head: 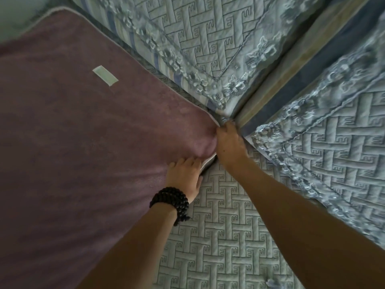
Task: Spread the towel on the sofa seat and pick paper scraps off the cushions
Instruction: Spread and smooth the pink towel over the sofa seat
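A mauve towel (79,142) lies spread over the left part of the sofa seat, a white label (105,75) sewn on its top. My left hand (184,176), with a dark bead bracelet at the wrist, rests palm down on the towel's right edge. My right hand (229,146) reaches into the corner where the seat meets the back cushions, fingers curled on the towel's far right corner. The fingertips are hidden in the gap. No paper scraps show.
The quilted pale blue seat cover (229,236) lies bare to the right of the towel. Two back cushions with lace trim, one (204,38) behind and one (337,155) at the right, meet at a striped gap (291,76).
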Available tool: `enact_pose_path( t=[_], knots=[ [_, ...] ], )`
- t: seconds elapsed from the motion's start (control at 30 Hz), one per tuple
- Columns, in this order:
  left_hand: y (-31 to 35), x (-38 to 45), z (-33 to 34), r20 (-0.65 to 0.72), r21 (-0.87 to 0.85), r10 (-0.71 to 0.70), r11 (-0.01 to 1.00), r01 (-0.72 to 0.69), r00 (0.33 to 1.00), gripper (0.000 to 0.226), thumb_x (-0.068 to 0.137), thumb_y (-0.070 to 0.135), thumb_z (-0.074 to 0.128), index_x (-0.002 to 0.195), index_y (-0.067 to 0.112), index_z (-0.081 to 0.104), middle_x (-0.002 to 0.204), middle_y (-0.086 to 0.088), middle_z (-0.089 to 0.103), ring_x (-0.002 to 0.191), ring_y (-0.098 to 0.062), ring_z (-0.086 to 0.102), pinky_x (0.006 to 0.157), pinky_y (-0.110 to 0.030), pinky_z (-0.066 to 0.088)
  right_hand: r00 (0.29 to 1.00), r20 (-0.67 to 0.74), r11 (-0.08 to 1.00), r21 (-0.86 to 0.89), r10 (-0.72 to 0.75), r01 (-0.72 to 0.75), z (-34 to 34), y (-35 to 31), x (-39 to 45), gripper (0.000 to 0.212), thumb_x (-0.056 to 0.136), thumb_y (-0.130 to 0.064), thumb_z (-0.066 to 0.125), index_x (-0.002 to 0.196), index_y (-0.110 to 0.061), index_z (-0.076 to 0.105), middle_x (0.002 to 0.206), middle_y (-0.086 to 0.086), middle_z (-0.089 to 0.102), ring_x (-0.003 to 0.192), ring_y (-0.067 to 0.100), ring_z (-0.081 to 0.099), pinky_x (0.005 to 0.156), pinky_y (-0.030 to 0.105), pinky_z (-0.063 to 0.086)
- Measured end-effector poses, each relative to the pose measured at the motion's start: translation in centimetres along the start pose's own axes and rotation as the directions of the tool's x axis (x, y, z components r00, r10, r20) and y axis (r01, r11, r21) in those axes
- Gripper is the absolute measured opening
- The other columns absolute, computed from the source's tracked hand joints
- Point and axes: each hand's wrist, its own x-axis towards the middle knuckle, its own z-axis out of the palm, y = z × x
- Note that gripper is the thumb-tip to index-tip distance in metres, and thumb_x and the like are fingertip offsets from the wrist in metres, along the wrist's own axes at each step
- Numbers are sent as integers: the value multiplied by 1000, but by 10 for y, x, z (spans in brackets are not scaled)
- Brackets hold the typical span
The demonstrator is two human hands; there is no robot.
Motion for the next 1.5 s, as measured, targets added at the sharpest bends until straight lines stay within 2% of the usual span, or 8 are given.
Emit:
enact_pose_path(
  t=[0.23, 0.4, 0.53, 0.67, 0.87, 1.07, 1.27, 1.5],
  knots=[
    [-26, -7, -11, -157, 49, -64, 996, 72, 986, 40, 78, 20, 70, 117, 24, 61, 110, -2, 61, 100, -24, 55, 83, -42, 45, 988, -122, 995, -47, -92, 87, 7, -21, -14, 51, 82, -9, 58, 132, -12, 49, 147, 19, 34, 130, 38, 38, 104, 52, 41],
    [-48, -11, -10, -33, 220, -109, 969, 114, 993, 78, 61, 54, 76, 129, 38, 43, 137, -5, 38, 118, -33, 37, 84, -53, 39, 979, 123, 982, 117, -164, 149, 17, -14, -21, 57, 98, -18, 46, 151, -25, 28, 162, 18, -2, 147, 37, 9, 112, 50, 35],
    [-61, -10, -23, -67, 161, -37, 986, 47, 997, 60, 73, 52, 68, 128, 42, 44, 136, -2, 40, 118, -30, 39, 85, -52, 40, 979, 174, 993, -20, -109, 114, 12, -19, -19, 65, 96, -22, 52, 151, -30, 19, 161, 16, -3, 147, 35, 10, 113, 53, 33],
    [-118, -31, -34, -251, 63, -303, 943, 328, 919, 65, 78, 63, 55, 136, 39, 39, 148, -9, 31, 131, -36, 29, 93, -62, 34, 982, 41, 976, -113, -185, 188, 19, -52, -17, 62, 96, -37, 48, 150, -36, 17, 161, 20, 4, 148, 41, 8, 115, 64, 18],
    [-143, -34, -32, 247, 166, -404, 913, 372, 881, 114, 47, 98, 27, 134, 54, -31, 153, 3, -38, 142, -40, -24, 102, -74, 8, 956, 262, 959, -210, -134, 192, 39, -47, -5, 71, 85, -79, 14, 142, -56, -21, 159, 4, -32, 148, 28, -25, 117, 64, 1],
    [-175, -103, -94, 326, 24, -338, 937, 349, 883, 91, 69, 82, 41, 140, 59, -12, 157, 12, -28, 147, -31, -14, 107, -71, 12, 950, 313, 995, -102, 24, 8, 6, -108, -28, 79, 91, -60, 46, 153, -40, 1, 163, 15, -8, 149, 39, -3, 117, 60, 15],
    [-197, -267, -215, 236, -271, -436, 829, 490, 868, 84, 90, 47, 52, 151, 42, -6, 160, 2, 23, 136, -26, 42, 105, -49, 41, 910, 151, 890, 320, -386, 324, -70, -262, -126, 70, 87, -23, 67, 149, -15, 35, 142, 20, 46, 126, 38, 47, 95, 44, 46],
    [-160, -439, -334, 1, -471, -495, 766, 437, 869, 70, 93, 33, 60, 152, 29, 23, 152, 6, 41, 139, -14, 38, 114, -35, 33, 869, 88, 754, 546, -487, 366, -167, -366, -273, 48, 92, -11, 61, 139, -11, 50, 131, 14, 60, 115, 30, 60, 99, 40, 48]
  ],
)
